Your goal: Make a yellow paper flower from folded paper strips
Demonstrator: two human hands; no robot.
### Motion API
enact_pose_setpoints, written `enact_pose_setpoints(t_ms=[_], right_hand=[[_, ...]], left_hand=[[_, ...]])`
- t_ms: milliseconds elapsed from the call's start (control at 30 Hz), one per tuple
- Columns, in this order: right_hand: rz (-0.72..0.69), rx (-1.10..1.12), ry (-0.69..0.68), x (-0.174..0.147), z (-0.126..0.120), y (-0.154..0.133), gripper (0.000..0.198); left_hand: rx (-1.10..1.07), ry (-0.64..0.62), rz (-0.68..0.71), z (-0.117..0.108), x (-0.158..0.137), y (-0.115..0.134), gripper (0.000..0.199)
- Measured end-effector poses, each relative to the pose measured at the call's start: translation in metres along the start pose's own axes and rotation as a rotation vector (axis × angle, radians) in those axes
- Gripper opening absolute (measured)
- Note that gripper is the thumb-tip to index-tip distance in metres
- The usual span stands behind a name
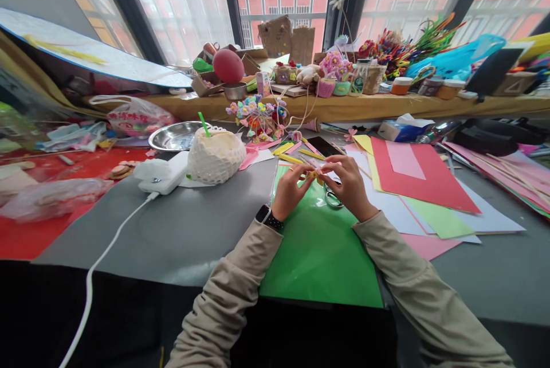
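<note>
Over the green sheet (322,253), my left hand (292,189) and my right hand (347,186) meet fingertip to fingertip. Both are closed in a pinch on a small yellow paper piece (319,180), mostly covered by my fingers; something pink shows beside it. Scissors (333,198) lie under my right hand, with their handle loops showing. Just beyond my hands are yellow and pink paper strips (290,157) and a dark phone-like slab (321,146).
Red paper (423,176) and other coloured sheets spread to the right. On the left stand a coconut in white foam netting (215,156), a metal plate (172,137) and a white charger (162,176) with its cable. Pipe-cleaner flowers (255,116) and a crowded shelf (189,105) line the back.
</note>
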State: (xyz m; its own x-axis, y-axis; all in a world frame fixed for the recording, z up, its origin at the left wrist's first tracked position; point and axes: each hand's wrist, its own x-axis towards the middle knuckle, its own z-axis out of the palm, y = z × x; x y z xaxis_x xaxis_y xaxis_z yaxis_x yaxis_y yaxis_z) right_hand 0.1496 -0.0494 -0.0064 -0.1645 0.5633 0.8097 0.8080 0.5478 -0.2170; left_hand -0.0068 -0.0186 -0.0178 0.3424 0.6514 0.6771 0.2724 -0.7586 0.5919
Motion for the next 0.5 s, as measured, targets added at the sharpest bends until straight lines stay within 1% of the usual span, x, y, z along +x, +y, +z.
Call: enact_pose_setpoints(t_ms=[133,367,500], right_hand=[[-0.008,0.002,0.006,-0.0002,0.0004,0.0001,0.010],[-0.022,0.000,-0.011,-0.0003,0.0002,-0.0006,0.010],[-0.040,-0.021,-0.018,-0.0005,0.0007,-0.0011,0.009]], left_hand=[[-0.085,0.001,-0.038,0.0004,0.0012,0.0021,0.016],[-0.160,-0.005,-0.127,-0.0004,0.0033,0.0029,0.014],[-0.145,-0.009,-0.122,-0.0006,0.0033,0.0014,0.014]])
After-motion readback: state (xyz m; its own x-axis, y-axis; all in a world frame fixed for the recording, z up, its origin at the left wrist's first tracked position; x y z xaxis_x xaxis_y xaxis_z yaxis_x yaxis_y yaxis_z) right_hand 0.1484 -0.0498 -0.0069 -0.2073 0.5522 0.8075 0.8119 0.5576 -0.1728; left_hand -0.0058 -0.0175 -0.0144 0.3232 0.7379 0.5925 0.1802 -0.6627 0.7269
